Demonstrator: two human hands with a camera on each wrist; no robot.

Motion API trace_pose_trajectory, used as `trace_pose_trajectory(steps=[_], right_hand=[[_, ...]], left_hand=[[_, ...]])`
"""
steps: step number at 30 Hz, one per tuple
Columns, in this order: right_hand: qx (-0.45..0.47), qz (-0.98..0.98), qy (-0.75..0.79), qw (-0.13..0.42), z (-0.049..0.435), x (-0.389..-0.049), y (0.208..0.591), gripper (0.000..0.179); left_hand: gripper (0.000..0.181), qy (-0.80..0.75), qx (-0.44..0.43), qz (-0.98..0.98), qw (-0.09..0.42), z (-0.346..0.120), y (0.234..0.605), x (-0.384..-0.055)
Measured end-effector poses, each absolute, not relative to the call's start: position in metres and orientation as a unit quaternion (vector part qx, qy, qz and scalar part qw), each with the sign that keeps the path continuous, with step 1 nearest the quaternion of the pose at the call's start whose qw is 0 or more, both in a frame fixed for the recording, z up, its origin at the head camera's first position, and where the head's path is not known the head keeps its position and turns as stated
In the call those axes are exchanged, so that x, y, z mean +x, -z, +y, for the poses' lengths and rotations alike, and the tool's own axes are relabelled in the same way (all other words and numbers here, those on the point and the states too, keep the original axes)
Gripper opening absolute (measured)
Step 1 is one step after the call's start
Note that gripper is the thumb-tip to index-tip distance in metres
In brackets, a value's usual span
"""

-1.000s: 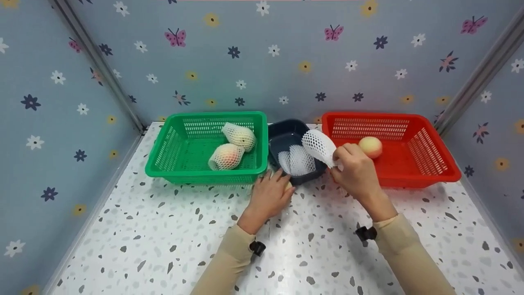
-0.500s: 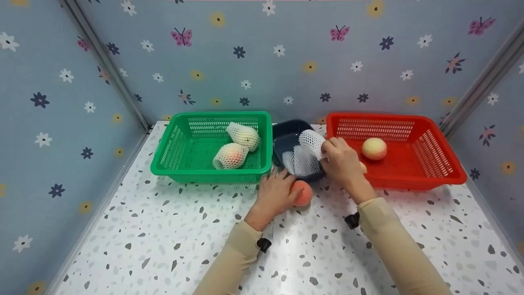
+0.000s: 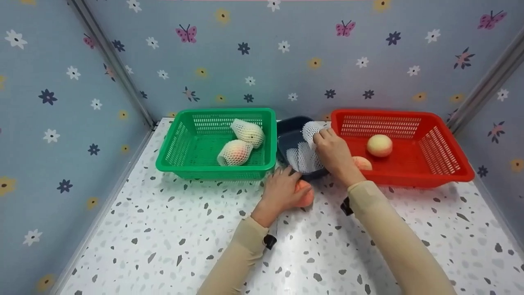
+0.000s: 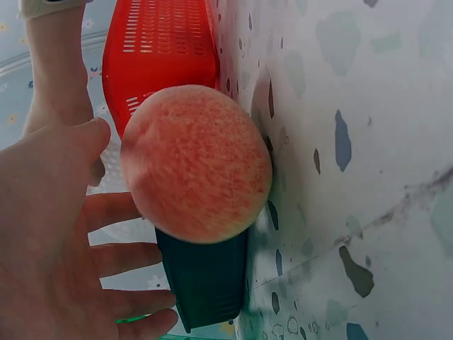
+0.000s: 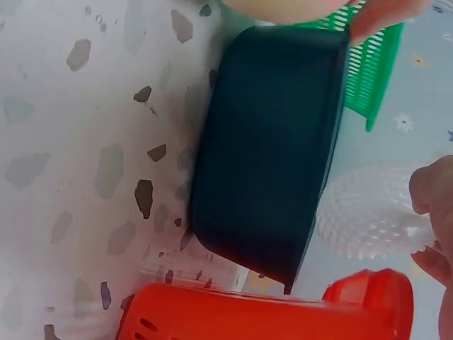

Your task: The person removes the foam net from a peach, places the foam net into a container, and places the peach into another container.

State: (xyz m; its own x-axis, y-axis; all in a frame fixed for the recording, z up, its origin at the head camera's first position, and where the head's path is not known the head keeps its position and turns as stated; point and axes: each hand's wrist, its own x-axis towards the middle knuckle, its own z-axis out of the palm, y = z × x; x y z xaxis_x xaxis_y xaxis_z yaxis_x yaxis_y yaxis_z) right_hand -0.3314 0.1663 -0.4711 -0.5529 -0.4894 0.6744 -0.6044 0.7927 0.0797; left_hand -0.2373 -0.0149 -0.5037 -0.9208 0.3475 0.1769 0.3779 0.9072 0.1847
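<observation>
My right hand (image 3: 333,151) pinches a white foam fruit net (image 3: 310,130) over the dark blue basin (image 3: 289,137); in the right wrist view the net (image 5: 371,212) hangs from the fingertips. More white nets (image 3: 303,159) lie inside the basin. A pinkish peach (image 3: 306,196) rests on the table in front of the basin, beside my left hand (image 3: 282,190). The left wrist view has that hand's fingers (image 4: 131,259) spread and fairly straight behind the peach (image 4: 197,164); whether they touch it I cannot tell.
On the left, a green basket (image 3: 217,173) holds two peaches in foam nets (image 3: 235,153). A red basket (image 3: 417,180) on the right holds two bare peaches, one pale (image 3: 379,145), the other (image 3: 362,163) partly behind my right forearm. A patterned wall (image 3: 262,61) stands behind.
My right hand has moved left and back over the basin with the net. The peach beside my left hand has come into fuller view. A second bare peach now shows in the red basket.
</observation>
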Motion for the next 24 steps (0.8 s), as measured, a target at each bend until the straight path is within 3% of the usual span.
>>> trace_pose_trajectory(steps=[3,11,24], right_hand=[[0.318,-0.891,-0.054,0.319,0.162,-0.336,0.475,0.008],[0.292,-0.941,-0.078,0.155,0.157,-0.336,0.476,0.025],[0.262,-0.951,-0.131,-0.101,0.153,-0.345,0.464,0.027]], left_hand=[[0.058,0.108,-0.185,-0.974,0.066,-0.015,0.506,-0.237],[0.054,0.125,-0.188,-0.972,0.071,-0.014,0.504,-0.236],[0.052,0.14,-0.187,-0.97,0.069,-0.01,0.503,-0.24]])
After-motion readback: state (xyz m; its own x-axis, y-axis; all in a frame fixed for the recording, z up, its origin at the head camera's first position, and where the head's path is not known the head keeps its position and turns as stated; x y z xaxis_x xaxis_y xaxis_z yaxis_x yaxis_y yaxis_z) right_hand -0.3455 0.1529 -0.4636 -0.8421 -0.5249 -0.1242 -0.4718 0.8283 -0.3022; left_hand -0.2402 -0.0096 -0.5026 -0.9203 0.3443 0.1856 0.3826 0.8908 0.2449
